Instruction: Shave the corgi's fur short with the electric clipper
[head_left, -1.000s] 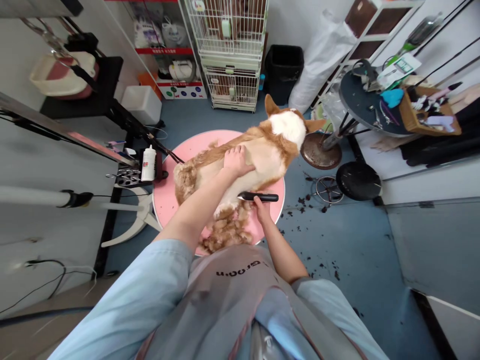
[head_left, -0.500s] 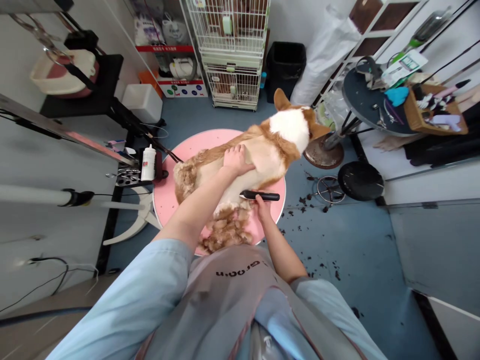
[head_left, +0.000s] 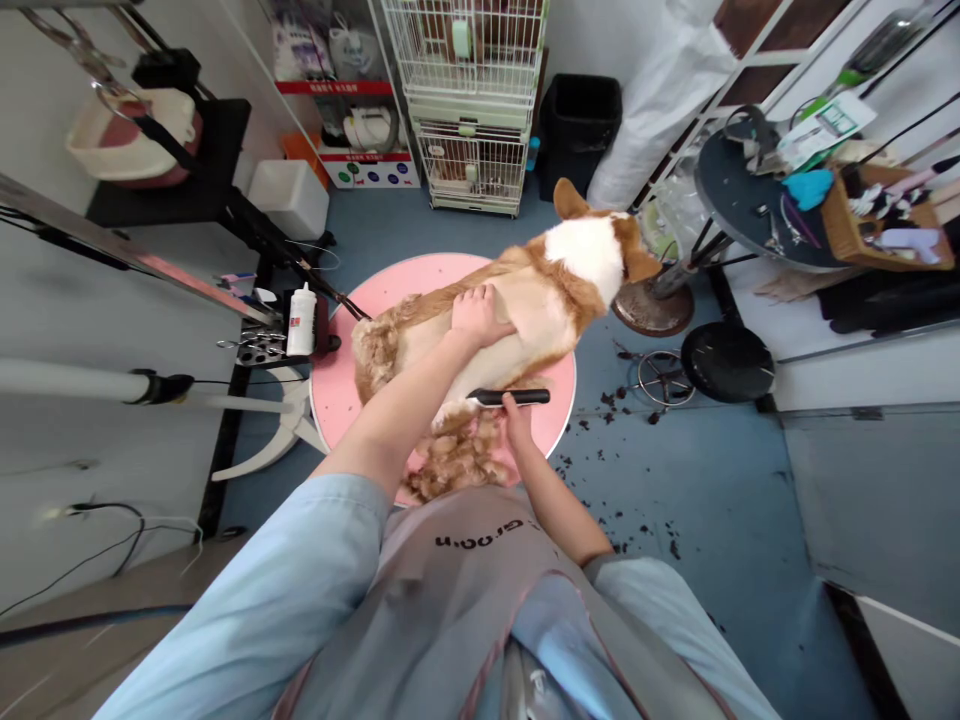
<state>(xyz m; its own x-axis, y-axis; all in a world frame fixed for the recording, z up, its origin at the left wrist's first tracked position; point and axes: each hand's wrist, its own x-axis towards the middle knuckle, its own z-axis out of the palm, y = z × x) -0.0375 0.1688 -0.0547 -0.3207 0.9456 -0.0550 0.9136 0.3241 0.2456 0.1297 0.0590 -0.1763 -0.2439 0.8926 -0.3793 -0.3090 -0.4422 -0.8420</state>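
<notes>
A tan and white dog (head_left: pixel 536 345) lies or stands on a round pink grooming table (head_left: pixel 390 272), its head toward the upper right and its coat short along the back and side. Spread over its back, my left hand (head_left: pixel 478 315) rests flat with the thumb out to the right. My right hand (head_left: pixel 517 422) grips black hair clippers (head_left: pixel 517 397), their head pointing left against the dog's lower side. Below the dog, a heap of cut tan fur (head_left: pixel 461 455) lies on the table by my apron.
White wire cages (head_left: pixel 472 150) and a black bin (head_left: pixel 581 120) stand at the back. At left a white bottle (head_left: pixel 301 320) sits beside a scissor holder (head_left: pixel 260 347). A round stool (head_left: pixel 727 360) and dark hair clumps are on the floor at right; a cluttered side table (head_left: pixel 720 190) is beyond.
The clippers in my right hand have slid a little to the left along the dog's lower side. My left hand stays on the back. The whole view has shifted slightly.
</notes>
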